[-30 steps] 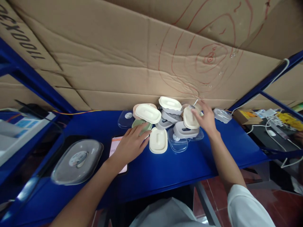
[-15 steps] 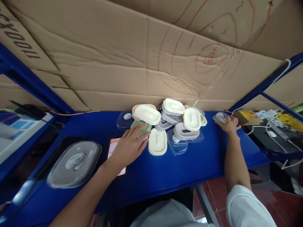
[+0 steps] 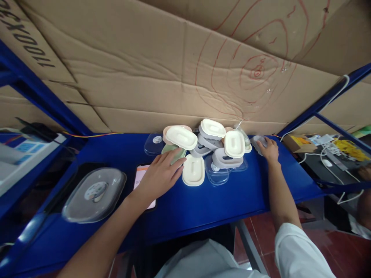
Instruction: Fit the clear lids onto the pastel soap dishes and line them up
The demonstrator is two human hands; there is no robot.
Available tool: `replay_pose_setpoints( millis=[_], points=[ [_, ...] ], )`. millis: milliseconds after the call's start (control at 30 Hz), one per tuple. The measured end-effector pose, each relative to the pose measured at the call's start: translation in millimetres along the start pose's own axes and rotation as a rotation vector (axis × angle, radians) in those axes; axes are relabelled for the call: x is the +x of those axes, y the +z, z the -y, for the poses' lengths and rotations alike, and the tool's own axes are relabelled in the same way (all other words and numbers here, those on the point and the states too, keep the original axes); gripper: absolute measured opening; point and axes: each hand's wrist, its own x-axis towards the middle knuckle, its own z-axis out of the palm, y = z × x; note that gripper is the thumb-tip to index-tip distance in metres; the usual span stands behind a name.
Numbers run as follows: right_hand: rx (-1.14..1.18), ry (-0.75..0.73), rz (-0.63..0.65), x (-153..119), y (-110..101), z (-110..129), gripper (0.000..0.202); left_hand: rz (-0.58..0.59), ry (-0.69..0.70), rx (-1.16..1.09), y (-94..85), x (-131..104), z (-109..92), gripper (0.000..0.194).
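Note:
My left hand (image 3: 163,170), fingers apart, rests over the near edge of a green lid (image 3: 177,155), left of a cream lid (image 3: 193,170) on the blue table. My right hand (image 3: 269,149) is closed on a clear container (image 3: 259,144) at the table's right side. Between my hands lies a pile of cream, grey and clear pieces, with one cream lid (image 3: 181,138) over a pink one, another cream lid (image 3: 213,127) at the back and a third (image 3: 234,144) on the right. A grey ring-like lid (image 3: 227,158) overlaps a clear lid (image 3: 217,176).
A phone (image 3: 140,175) lies partly under my left wrist. Large clear lids (image 3: 94,195) sit at the left. Cardboard (image 3: 139,69) stands behind the blue table (image 3: 214,204). Cables and a small box (image 3: 301,143) are at the right, where a person's hand (image 3: 365,172) shows.
My right hand has moved left with the clear container, closer to the pile. My left hand has barely moved. A person's hand and arm have appeared at the right edge.

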Motion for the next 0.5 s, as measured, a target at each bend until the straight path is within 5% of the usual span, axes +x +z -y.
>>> replay_pose_setpoints(
  millis=[200,367,500],
  points=[
    [0.052,0.046,-0.005,7,-1,-1,0.076,0.02,-0.023,-0.031,3.2,-1,1,0.029],
    [0.037,0.199,-0.134,10,-4,-13,0.081,0.037,-0.058,-0.068,4.6,-1,5,0.03],
    [-0.007,0.348,-0.135,11,-10,-34,0.062,0.035,-0.073,-0.049,6.3,-2,7,0.03]
  ],
)
